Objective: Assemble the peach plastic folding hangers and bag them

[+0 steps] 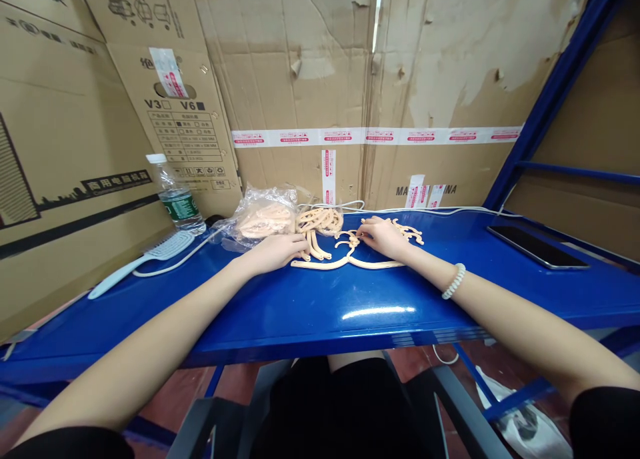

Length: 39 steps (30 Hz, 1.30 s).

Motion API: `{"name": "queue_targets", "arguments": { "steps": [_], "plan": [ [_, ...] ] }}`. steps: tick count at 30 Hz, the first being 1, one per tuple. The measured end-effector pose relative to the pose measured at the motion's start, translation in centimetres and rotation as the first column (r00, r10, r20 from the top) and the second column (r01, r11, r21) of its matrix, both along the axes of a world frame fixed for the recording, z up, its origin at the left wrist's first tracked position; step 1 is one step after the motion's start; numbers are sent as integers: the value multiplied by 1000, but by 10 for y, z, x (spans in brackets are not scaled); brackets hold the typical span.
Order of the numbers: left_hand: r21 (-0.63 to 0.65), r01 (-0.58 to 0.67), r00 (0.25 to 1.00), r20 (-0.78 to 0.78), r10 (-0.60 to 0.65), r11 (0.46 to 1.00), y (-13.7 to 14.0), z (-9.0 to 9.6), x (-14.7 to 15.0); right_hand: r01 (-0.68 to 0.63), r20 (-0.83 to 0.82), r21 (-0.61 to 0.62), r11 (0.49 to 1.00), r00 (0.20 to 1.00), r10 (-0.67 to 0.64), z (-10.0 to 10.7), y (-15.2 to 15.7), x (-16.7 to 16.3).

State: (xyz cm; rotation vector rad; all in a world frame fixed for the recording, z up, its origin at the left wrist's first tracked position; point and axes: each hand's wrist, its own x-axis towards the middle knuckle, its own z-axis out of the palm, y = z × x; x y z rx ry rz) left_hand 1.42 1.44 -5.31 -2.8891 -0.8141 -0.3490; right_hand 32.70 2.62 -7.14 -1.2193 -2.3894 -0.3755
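Two long beige curved arms [323,264] meet in a hanger-like shape on the blue table [300,312], with small curved pieces above the joint. My right hand [384,238], a beaded bracelet on its wrist, is bent over these small pieces, its fingertips closed at a small beige curved piece [354,240]. My left hand [281,251] rests at the near ends of several longer curved strips [314,244], fingers curled together; what lies between them is hidden. Beside my right hand is a pile of small beige hooked pieces [411,232], partly covered by the hand.
A clear plastic bag [265,216] of beige pieces lies behind my left hand, next to more looped pieces [320,219]. At left are a water bottle [176,196] and a light blue hairbrush [167,247]. A phone [537,247] lies at right. Cardboard [300,79] walls the back.
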Motion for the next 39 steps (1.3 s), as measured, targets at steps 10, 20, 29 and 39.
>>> {"name": "queue_targets", "arguments": {
  "steps": [10, 20, 29, 39],
  "plan": [
    [-33, 58, 947, 318, -44, 998, -11, 3, 4, 69, -369, 151, 986, 929, -8, 12, -8, 2],
    [-458, 299, 580, 784, 222, 837, -47, 2, 32, -429, -917, -336, 838, 354, -187, 28, -54, -24],
    [-665, 557, 328, 727, 603, 498, -54, -1, 41, -705, -881, -447, 550, 243, -405, 30, -68, -36],
    [-644, 505, 369, 763, 531, 574, -60, -10, 47, -706, -870, -479, 522, 302, -391, 17, -76, -45]
  ]
}}
